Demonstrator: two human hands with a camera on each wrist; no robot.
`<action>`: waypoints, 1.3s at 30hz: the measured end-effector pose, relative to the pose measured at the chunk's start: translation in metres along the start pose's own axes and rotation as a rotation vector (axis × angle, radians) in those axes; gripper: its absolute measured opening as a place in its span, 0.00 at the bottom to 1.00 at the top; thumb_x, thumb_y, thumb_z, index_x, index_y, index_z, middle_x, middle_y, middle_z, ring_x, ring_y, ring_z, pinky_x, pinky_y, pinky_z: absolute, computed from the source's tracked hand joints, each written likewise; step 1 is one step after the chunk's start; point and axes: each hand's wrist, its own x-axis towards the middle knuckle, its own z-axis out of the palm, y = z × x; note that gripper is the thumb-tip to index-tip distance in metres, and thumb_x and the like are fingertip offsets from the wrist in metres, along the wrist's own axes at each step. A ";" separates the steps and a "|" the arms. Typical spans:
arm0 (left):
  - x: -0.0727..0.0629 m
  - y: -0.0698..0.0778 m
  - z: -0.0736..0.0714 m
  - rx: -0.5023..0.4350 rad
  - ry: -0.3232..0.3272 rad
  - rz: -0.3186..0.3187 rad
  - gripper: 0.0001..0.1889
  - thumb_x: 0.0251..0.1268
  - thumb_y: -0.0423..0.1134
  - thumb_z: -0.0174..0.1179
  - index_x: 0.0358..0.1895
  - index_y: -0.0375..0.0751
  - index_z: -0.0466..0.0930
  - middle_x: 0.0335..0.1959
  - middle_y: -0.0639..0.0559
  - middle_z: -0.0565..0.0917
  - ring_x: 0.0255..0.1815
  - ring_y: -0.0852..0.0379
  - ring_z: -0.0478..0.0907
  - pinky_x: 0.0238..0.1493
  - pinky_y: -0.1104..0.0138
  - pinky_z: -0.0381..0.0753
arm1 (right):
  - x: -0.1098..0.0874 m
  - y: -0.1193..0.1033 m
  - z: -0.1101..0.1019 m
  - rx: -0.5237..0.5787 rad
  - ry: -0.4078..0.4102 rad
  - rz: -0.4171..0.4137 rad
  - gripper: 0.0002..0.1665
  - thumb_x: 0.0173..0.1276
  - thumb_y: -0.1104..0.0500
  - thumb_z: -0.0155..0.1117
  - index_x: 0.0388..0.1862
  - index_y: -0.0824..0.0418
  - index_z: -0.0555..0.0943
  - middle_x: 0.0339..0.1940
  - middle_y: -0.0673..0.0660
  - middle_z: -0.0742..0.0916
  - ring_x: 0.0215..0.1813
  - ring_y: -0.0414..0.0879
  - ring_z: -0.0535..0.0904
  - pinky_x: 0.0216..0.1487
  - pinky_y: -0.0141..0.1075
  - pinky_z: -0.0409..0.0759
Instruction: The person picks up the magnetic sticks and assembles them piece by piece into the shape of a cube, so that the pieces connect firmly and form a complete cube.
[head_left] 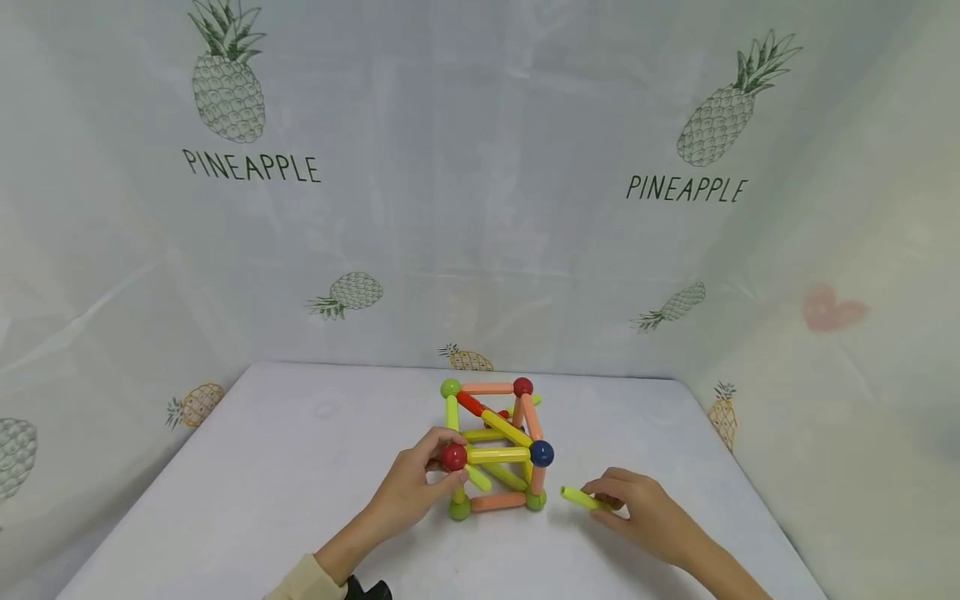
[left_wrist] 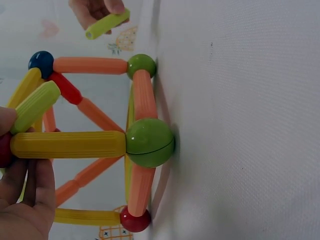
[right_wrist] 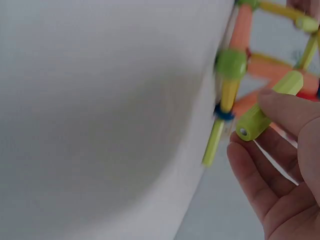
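A cube-shaped frame of magnetic rods and balls stands on the table, with red, blue and green balls at its corners. My left hand grips the red ball at the upper front left corner. From that ball a short lime-green rod juts out beside the thumb. To the right of the frame, my right hand pinches another lime-green magnetic rod between thumb and fingers. This rod is apart from the frame, its free end pointing toward the lower front right green ball.
The white table extends around the frame. A pale cloth with pineapple prints hangs behind and at both sides. Another lime-green rod sticks out from the frame's far side. Something black shows at the bottom edge beside the left sleeve.
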 end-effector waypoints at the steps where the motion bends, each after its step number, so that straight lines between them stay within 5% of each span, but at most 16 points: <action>1: 0.000 0.000 0.000 0.000 -0.001 0.002 0.23 0.73 0.41 0.70 0.66 0.46 0.74 0.51 0.59 0.86 0.50 0.60 0.83 0.58 0.58 0.86 | 0.002 -0.008 0.004 0.035 -0.026 0.012 0.19 0.61 0.67 0.81 0.50 0.54 0.89 0.38 0.38 0.85 0.38 0.28 0.79 0.36 0.28 0.85; 6: 0.000 -0.001 0.001 0.006 0.007 0.006 0.22 0.73 0.42 0.70 0.65 0.48 0.75 0.51 0.60 0.86 0.50 0.60 0.84 0.58 0.63 0.86 | 0.019 -0.043 0.025 0.187 -0.112 0.085 0.16 0.67 0.63 0.78 0.53 0.55 0.90 0.37 0.38 0.85 0.37 0.27 0.78 0.36 0.28 0.85; 14: 0.001 0.003 0.002 -0.017 0.000 -0.003 0.21 0.73 0.42 0.71 0.64 0.47 0.75 0.51 0.57 0.86 0.50 0.59 0.84 0.59 0.63 0.85 | 0.046 -0.069 0.046 0.232 -0.093 0.227 0.18 0.66 0.64 0.79 0.54 0.53 0.91 0.35 0.38 0.83 0.33 0.30 0.77 0.34 0.28 0.83; 26: -0.002 0.005 0.000 -0.010 0.008 -0.004 0.21 0.73 0.43 0.71 0.64 0.47 0.76 0.50 0.58 0.86 0.50 0.59 0.83 0.59 0.61 0.85 | 0.051 -0.075 0.045 0.241 -0.087 0.267 0.13 0.67 0.63 0.79 0.49 0.53 0.90 0.37 0.40 0.88 0.35 0.30 0.80 0.37 0.30 0.86; 39: -0.002 0.005 -0.001 -0.017 0.003 -0.002 0.20 0.73 0.43 0.70 0.63 0.49 0.76 0.51 0.57 0.86 0.50 0.59 0.84 0.59 0.57 0.86 | 0.040 -0.067 0.046 0.407 -0.034 0.250 0.17 0.63 0.68 0.77 0.41 0.50 0.81 0.39 0.45 0.86 0.41 0.37 0.87 0.41 0.33 0.89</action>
